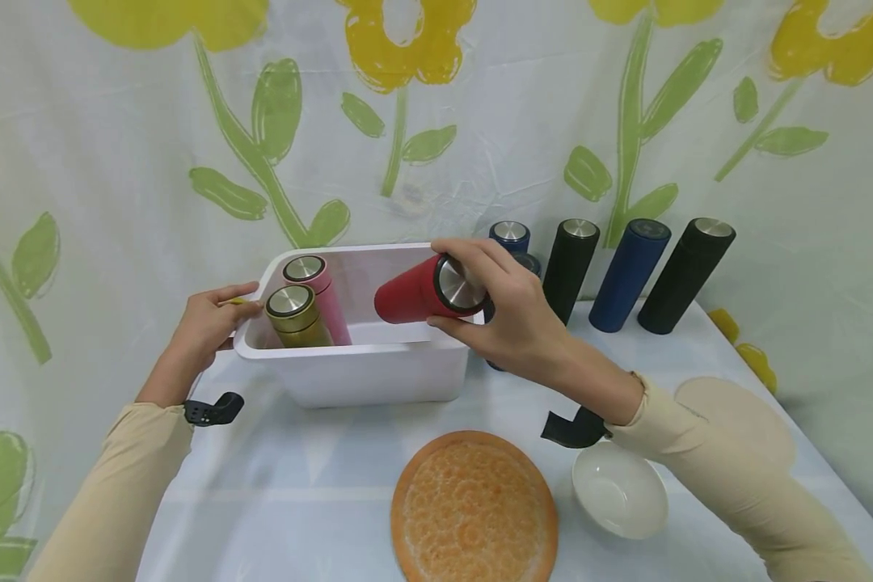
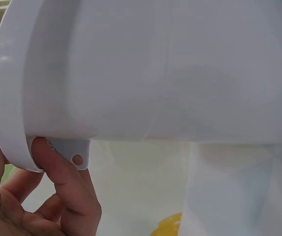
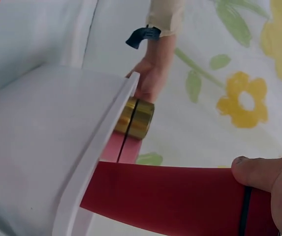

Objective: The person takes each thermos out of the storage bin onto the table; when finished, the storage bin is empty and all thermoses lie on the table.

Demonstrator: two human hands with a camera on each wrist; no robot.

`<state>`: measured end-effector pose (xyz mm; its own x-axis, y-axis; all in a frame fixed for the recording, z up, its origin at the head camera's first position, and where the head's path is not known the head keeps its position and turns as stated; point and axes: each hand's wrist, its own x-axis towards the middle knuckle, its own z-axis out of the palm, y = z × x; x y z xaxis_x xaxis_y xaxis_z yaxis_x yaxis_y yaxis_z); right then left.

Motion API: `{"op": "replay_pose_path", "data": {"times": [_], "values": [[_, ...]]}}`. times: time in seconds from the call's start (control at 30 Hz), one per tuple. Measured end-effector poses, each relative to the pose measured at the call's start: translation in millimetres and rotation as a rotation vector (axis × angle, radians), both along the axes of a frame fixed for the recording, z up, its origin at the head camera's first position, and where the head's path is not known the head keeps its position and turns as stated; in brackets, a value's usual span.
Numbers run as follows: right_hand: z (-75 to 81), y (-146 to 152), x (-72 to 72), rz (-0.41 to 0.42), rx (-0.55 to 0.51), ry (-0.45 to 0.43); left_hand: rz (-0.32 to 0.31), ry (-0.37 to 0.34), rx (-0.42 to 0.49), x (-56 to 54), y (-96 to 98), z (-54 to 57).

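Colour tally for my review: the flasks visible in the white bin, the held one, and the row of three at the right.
Red flask: 1
Pink flask: 1
Gold flask: 1
Black flasks: 2
Blue flask: 1
Total: 6

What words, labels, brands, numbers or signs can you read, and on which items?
None: no text is readable in any view.
The red flask in the right hand, the gold flask, the pink flask and the white plastic bin show no legible lettering.
Any tiny marks are too small to read.
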<state>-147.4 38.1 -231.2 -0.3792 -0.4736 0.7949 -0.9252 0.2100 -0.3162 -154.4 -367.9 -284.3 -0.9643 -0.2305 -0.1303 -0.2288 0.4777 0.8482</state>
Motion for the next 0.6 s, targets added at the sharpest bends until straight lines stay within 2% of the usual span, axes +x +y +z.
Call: {"op": "replay_pose_path", "data": {"times": [0.27,0.47,0.6], "values": [[8.7,13,17.1,-0.042,-0.02,0.025,0.0,0.002,0.009,0.0,-3.9,-2.5],[20.0,31,32.3,-0.109,-0.032,0.094,-0.01,0.003,0.004,-1.1,-2.2,-3.7],[27.6,43,44.7,-0.149,-0.064,0.094,-0.011,0.01,0.001,-1.7,-3.6,-3.1]]}}
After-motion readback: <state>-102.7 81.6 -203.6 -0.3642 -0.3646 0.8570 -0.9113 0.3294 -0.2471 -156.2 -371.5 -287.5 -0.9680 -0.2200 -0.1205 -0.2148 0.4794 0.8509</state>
